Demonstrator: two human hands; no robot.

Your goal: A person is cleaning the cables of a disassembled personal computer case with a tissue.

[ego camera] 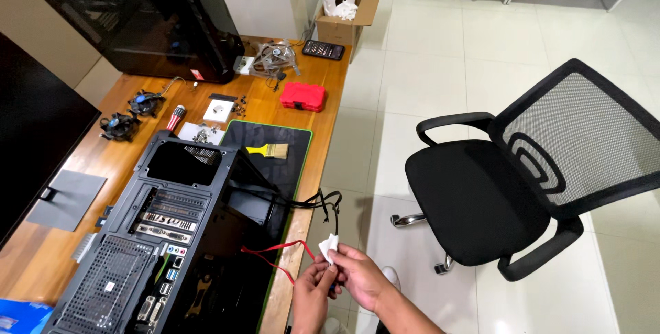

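My left hand (311, 294) and my right hand (357, 273) meet just off the desk's front edge, both pinching a small white piece of paper or cloth (328, 246). A thin red cable (275, 255) runs from the open black computer case (158, 238) toward my hands. The case lies on a black mat with a green edge (271, 138). Black cables (323, 205) hang out of the case over the desk edge.
On the wooden desk (323, 110): a yellow-handled brush (269, 150), a red box (302, 96), two cooling fans (134, 114), a second black tower (148, 18), a monitor stand (65, 200). A black office chair (495, 190) stands to the right; a cardboard box (347, 11) sits on the floor.
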